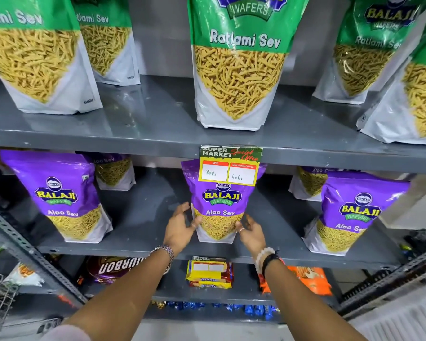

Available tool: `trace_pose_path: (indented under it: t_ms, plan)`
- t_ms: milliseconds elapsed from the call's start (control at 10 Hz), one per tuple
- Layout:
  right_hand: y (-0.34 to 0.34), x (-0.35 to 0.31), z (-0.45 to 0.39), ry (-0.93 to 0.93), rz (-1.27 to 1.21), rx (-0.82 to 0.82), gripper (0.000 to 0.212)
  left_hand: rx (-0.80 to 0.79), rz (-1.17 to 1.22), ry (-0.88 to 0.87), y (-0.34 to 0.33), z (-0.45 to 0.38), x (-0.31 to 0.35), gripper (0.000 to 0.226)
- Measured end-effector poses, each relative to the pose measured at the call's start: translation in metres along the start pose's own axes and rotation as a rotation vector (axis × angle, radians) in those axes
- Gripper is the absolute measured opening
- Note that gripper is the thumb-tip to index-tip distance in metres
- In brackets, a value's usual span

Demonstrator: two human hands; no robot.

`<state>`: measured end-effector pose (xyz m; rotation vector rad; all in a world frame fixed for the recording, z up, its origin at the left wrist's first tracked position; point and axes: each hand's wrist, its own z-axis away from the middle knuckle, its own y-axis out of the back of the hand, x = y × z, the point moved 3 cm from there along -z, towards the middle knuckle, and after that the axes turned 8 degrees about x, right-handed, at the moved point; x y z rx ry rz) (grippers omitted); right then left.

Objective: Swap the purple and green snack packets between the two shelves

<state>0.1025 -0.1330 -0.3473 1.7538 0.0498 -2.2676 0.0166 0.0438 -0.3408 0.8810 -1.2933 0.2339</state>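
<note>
Green Ratlami Sev packets stand on the upper grey shelf (145, 114), one in the middle (239, 70). Purple Aloo Sev packets stand on the lower shelf (143, 217). The middle purple packet (221, 200) is upright near the front edge. My left hand (180, 227) is at its lower left side, fingers spread, thumb at the packet's edge. My right hand (252, 232) cups its lower right corner, fingertips touching. Neither hand is closed around it.
More green packets stand at left (35, 57), back left (106, 45) and right (364, 57). Purple ones stand at left (62, 195) and right (354, 212). A price tag (230, 166) hangs from the upper shelf's lip over the middle purple packet. Biscuit packs (209, 271) lie below.
</note>
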Motion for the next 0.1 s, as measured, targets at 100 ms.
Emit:
trace_pose_path:
  t_ms: [100]
  plan:
    - [0.0217, -0.0152, 0.0157, 0.066, -0.046, 0.16, 0.041, 0.204, -0.008, -0.24, 0.0236, 0.0213, 0.0159, 0.041]
